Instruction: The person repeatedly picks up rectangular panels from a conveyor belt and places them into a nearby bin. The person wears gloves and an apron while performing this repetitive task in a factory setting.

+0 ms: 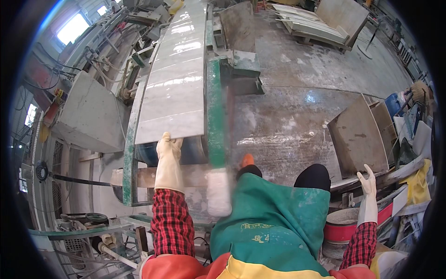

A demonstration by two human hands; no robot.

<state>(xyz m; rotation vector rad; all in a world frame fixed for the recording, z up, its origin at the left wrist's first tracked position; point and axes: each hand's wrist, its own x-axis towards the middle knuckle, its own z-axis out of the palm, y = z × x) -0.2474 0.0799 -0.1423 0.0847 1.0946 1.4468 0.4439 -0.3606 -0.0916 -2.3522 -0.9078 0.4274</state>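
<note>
A row of glossy white stone slabs with faint grey veining runs along a narrow green-framed conveyor [215, 111]. At its near end, my left hand [169, 156], in a cream rubber glove, grips the front edge of the closest slab [174, 118]. Fingertips show at the top of that edge; the rest of the grip is hidden under the slab. Off to the right, my right hand [368, 186], gloved the same way, has its fingers apart and holds nothing. It hovers near the corner of a brown board [357, 137] and above a red-rimmed round container [337, 232].
A blue roller [193, 149] sits under the slab's near end. A white padded post [218, 191] stands beside my green apron [274, 223]. A pale stone block [93, 114] lies left of the conveyor, and a pallet of white strips [311, 23] stands far right on the wet floor.
</note>
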